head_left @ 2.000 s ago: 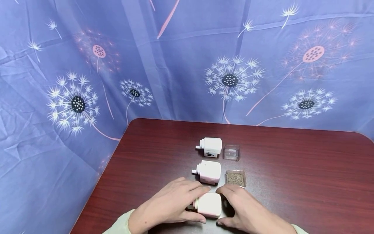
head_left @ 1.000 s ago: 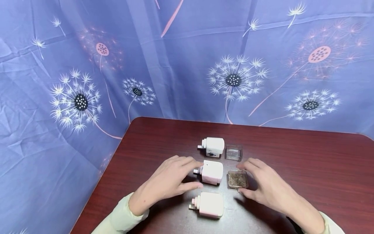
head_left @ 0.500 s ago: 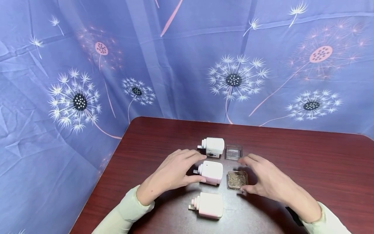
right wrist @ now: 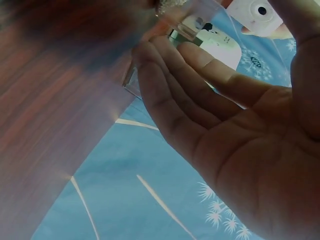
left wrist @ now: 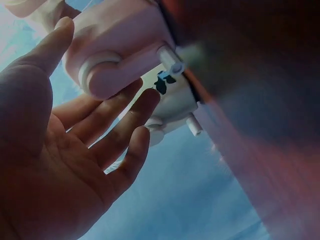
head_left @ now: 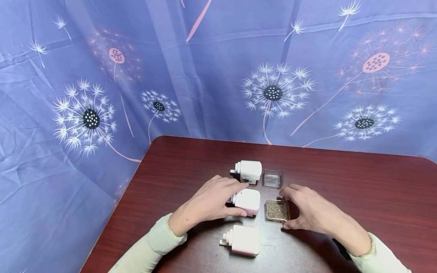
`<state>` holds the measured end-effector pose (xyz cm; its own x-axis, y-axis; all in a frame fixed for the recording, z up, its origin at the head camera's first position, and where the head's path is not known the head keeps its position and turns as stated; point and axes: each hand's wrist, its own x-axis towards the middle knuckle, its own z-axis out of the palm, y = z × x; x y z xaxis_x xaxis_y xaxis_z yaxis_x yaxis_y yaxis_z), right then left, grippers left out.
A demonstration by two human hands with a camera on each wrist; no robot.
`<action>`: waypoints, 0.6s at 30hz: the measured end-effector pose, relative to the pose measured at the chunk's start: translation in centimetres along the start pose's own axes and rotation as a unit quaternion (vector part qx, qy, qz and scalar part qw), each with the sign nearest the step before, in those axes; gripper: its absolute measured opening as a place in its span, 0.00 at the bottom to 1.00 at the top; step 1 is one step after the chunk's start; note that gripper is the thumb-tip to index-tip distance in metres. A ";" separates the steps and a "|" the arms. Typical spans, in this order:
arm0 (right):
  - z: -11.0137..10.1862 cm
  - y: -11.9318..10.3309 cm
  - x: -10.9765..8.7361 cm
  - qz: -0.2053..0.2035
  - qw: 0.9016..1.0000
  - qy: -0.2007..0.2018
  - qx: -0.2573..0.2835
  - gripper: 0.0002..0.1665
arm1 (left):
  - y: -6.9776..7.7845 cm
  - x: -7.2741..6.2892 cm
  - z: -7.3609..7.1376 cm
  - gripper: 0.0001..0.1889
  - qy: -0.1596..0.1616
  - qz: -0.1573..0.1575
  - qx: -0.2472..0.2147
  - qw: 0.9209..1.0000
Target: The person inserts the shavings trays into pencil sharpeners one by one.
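Straddling the middle bottle [head_left: 248, 202] on the table [head_left: 358, 189], the left hand [head_left: 215, 201] is spreading its fingers loosely along two sides, the thumb lying on the side away from the far edge; it is not gripping, though whether skin is touching the bottle I cannot tell. That bottle is lying with its spout pointing toward the table's left edge. The right hand [head_left: 314, 210] is curving beside the filled box [head_left: 277, 211] (clear-walled, with a brown, grainy layer inside), its fingers relaxed and released on the side facing the table's right edge. A white bottle [head_left: 250, 169] with a dark print is lying nearer the far edge, and a clear box [head_left: 272, 178] is sitting just to its right. A pinkish bottle [head_left: 246, 240] is lying farthest from the far edge. Beyond that edge, a blue dandelion cloth [head_left: 211, 76] is hanging.
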<state>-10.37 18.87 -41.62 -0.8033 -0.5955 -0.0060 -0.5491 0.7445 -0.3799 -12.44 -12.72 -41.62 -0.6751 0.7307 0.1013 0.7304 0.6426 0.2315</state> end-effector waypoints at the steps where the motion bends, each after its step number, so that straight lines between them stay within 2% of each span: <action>1: 0.1 0.0 0.0 0.003 1.000 -0.004 0.002 0.42 | 0.0 0.0 0.1 0.42 -0.004 0.000 0.001 1.000; 18: 0.6 0.5 -0.1 -0.006 1.000 -0.011 0.011 0.33 | 0.0 0.0 0.3 0.37 -0.010 -0.008 0.002 1.000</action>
<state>-10.45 19.07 -42.32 -0.7916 -0.6106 -0.0225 -0.5526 0.7311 -0.4000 -12.38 -12.67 -41.87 -0.6846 0.7247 0.0785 0.7200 0.6554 0.2283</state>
